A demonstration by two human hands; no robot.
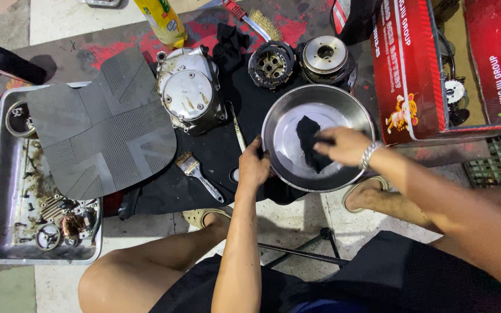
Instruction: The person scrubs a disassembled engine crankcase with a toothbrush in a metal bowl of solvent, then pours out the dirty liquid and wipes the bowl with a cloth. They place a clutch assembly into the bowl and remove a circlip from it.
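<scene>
A round steel bowl sits on a black mat on the floor in front of me. My left hand grips the bowl's left rim. My right hand presses a black rag against the inside of the bowl; a metal bracelet circles that wrist.
Left of the bowl lie a silver engine cover, a paintbrush and a black rubber mat over a metal tray of small parts. Behind the bowl are two clutch parts, a wire brush and a yellow bottle. A red cardboard box stands right.
</scene>
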